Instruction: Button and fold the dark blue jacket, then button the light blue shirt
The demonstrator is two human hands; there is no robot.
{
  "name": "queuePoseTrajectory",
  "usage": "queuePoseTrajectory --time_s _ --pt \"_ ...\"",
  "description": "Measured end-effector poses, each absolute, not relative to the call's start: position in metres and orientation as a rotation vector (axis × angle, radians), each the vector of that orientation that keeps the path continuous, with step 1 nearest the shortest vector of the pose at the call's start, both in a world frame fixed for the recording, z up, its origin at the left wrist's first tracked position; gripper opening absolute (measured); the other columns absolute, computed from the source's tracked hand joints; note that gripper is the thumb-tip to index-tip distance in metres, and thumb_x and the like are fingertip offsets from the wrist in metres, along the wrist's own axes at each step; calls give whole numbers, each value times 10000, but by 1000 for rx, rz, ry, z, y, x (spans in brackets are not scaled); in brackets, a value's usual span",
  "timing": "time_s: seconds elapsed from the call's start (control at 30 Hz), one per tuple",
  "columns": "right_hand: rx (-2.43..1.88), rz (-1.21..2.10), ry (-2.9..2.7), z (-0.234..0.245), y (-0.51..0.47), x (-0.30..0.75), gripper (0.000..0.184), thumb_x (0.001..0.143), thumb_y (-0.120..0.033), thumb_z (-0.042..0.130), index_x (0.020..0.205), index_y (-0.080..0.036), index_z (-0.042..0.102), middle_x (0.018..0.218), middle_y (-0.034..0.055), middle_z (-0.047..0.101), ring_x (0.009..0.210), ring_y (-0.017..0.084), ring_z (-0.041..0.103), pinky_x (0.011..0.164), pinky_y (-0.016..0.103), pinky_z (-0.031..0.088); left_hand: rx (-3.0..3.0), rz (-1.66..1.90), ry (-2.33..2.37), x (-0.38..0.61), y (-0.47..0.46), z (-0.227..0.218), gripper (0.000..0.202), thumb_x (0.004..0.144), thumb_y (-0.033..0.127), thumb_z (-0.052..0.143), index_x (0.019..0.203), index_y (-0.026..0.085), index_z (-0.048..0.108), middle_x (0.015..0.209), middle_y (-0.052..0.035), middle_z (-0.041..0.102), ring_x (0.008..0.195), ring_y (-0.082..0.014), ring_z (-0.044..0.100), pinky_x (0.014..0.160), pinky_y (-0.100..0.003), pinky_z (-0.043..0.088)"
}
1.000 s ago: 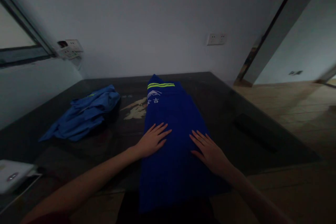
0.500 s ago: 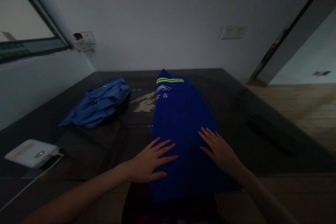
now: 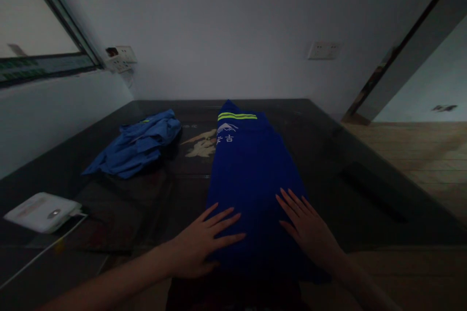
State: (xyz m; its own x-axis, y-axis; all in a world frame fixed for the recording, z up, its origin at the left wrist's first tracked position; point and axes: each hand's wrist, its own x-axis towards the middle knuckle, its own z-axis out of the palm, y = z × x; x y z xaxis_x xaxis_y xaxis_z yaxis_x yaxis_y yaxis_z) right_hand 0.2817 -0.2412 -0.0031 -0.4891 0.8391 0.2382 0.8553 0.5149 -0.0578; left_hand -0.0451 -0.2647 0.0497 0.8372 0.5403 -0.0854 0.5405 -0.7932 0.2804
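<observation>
A dark blue garment [image 3: 255, 170], folded into a long strip, lies across the table with its near end at the front edge. Yellow reflective stripes and white lettering show near its far end. My left hand [image 3: 207, 240] rests on the left side of the cloth, fingers spread. On the right side, my right hand [image 3: 304, 223] lies flat with its fingers apart. Neither hand grips the fabric. A lighter blue crumpled garment [image 3: 136, 143] lies to the left, away from both hands.
A white box-shaped device [image 3: 44, 211] with a cable stands at the left of the dark table [image 3: 328, 155]. A long black object [image 3: 372, 192] lies at the right. Wall sockets [image 3: 324, 50] are on the wall behind, and a window is at the upper left.
Both hands have slid slightly toward me over the dark blue garment, still spread. The garment's near end now hangs lower at the table's front edge. The view has tilted a little.
</observation>
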Motion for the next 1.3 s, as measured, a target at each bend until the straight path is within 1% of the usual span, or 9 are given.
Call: queuePoseTrajectory --time_s 0.17,0.37,0.57,0.73,0.83,0.93,1.03,1.1,1.3 --pt "-1384 -158 -2533 -10 -252 285 611 930 -513 386 1479 -289 235 1516 57 292 1382 273 290 1094 519 307 2798 26 838 -46 -277 45 893 731 110 576 1473 380 160 1565 -7 152 1414 -297 217 1135 -582 179" --pt "-1362 -231 -2550 -16 -268 288 693 909 -525 419 1499 -280 149 1522 68 274 1370 289 314 1063 517 341 2853 3 839 -46 -292 41 896 718 61 530 1475 363 157 1558 -1 161 1406 -282 245 1129 -571 224" --pt "-1386 -300 -2550 -23 -285 289 772 869 -523 468 1509 -272 116 1524 80 269 1351 316 342 1030 517 370 2974 114 894 -45 -304 19 731 825 96 470 1484 214 179 1498 -19 336 1393 -219 287 1153 -465 256" --pt "-1367 -391 -2503 -30 -295 287 729 869 -415 448 1509 -268 132 1514 67 301 1336 309 368 997 505 391 3129 220 869 -50 -311 8 555 917 115 405 1450 208 281 1483 4 374 1406 -184 252 1158 -412 261" --pt "-1385 -506 -2458 -32 -297 284 688 869 -204 392 1505 -273 138 1505 47 330 1324 271 391 1004 485 378 3214 219 867 -52 -311 7 524 922 100 379 1432 207 324 1499 14 346 1398 -191 267 1137 -405 293" --pt "-1421 -593 -2410 -33 -296 281 728 838 -43 337 1499 -280 146 1495 27 354 1319 228 402 1019 457 360 3250 211 925 -52 -308 9 546 920 91 377 1441 242 312 1493 0 361 1350 -180 356 1075 -365 373" --pt "-1421 -606 -2374 -33 -295 280 717 843 -30 327 1494 -286 169 1481 16 380 1313 213 412 1009 435 366 3210 214 1098 -52 -302 11 576 913 88 395 1452 263 292 1459 -49 419 1260 -181 469 957 -326 463" --pt "-1413 -582 -2356 -31 -295 279 712 846 -35 322 1493 -292 173 1468 7 400 1312 205 414 1005 424 368 3188 237 1209 -51 -299 11 583 911 82 393 1455 262 288 1444 -76 437 1235 -187 492 930 -323 476" --pt "-1434 -530 -2298 -28 -296 275 726 831 -35 329 1492 -296 181 1447 3 431 1294 202 437 1000 420 348 3302 374 1217 -50 -294 7 566 920 80 383 1446 275 307 1431 -78 452 1331 -209 391 1044 -400 402"
